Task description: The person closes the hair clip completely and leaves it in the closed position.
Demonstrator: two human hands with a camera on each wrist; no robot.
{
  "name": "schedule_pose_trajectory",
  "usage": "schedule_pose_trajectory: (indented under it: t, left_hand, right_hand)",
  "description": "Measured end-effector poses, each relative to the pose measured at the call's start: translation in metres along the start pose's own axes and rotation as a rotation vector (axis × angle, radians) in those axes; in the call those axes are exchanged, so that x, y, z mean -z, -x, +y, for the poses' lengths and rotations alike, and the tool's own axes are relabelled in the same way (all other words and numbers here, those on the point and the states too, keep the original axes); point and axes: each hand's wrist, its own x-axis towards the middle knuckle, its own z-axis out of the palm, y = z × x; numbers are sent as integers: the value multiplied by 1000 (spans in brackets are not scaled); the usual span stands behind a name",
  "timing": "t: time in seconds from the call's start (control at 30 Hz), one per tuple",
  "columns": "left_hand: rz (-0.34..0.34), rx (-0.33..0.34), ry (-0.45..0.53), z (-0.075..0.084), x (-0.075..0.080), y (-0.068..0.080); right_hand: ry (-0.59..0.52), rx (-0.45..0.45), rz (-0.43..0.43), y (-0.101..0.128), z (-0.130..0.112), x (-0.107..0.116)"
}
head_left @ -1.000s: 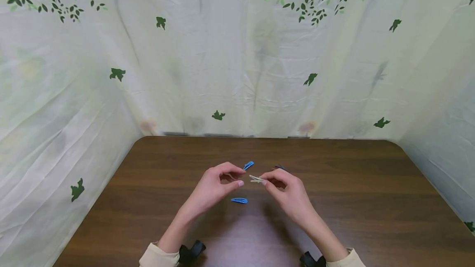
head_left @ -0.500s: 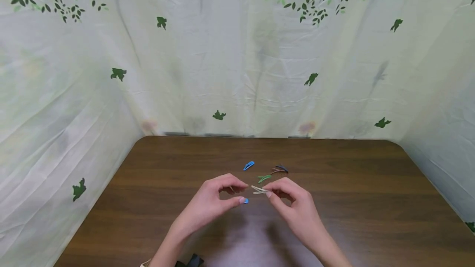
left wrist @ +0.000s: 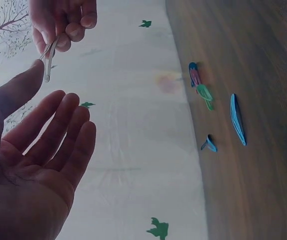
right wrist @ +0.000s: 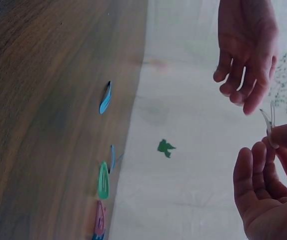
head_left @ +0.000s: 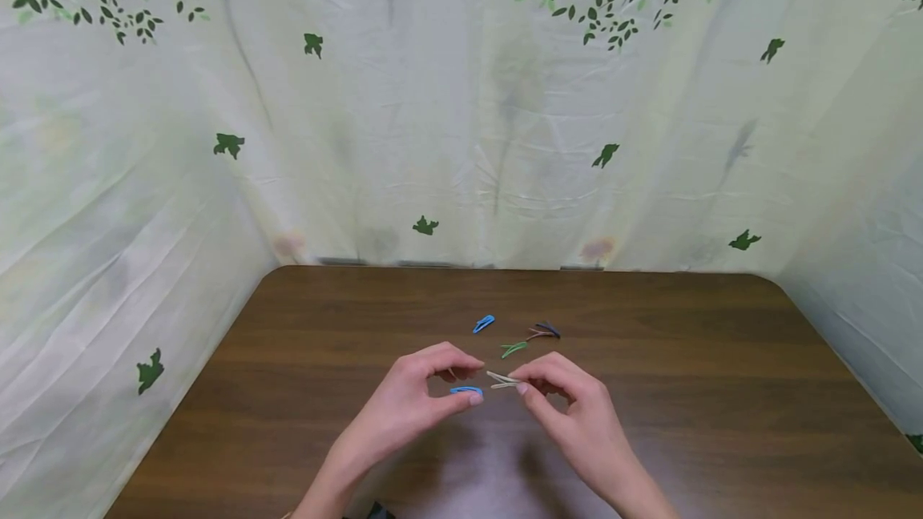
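My right hand (head_left: 577,407) pinches a cream-white snap hair clip (head_left: 502,380) between thumb and fingers. The clip stands sprung, its two prongs spread and pointing left, as the right wrist view also shows of the hair clip (right wrist: 269,122). Across from its tips, my left hand (head_left: 418,391) is held with thumb and fingers apart and nothing between them. In the left wrist view, the left thumb (left wrist: 26,85) comes close to the clip; whether they touch I cannot tell. A blue hair clip (head_left: 465,390) lies on the table, partly behind the left thumb in the head view.
Farther back on the brown table (head_left: 685,375) lie another blue hair clip (head_left: 484,323), a green clip (head_left: 513,349), a pinkish clip (head_left: 537,333) and a dark blue clip (head_left: 550,329). A pale curtain with leaf prints (head_left: 461,102) hangs behind the table.
Both hands have come nearer the body, the white clip staying in the right one. The green and pinkish clips, earlier hidden behind the right hand, now show.
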Motion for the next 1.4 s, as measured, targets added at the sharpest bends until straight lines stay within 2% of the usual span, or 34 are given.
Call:
schedule_pose_trajectory:
  t: [0.33, 0.47, 0.73, 1.0, 1.4]
  left_hand:
    - [-1, -25, 52, 4, -7, 2]
    - [0, -59, 66, 5, -10, 2]
    - [53, -101, 43, 4, -15, 0]
    - [118, -142, -6, 2, -19, -2]
    - [119, -175, -23, 2, -23, -3]
  right_hand:
    - [19, 55, -42, 2, 0, -5]
    - [19, 64, -46, 3, 1, -6]
    - [24, 79, -46, 3, 0, -7]
    - [9, 75, -47, 4, 0, -8]
    - [-45, 14, -37, 3, 6, -10]
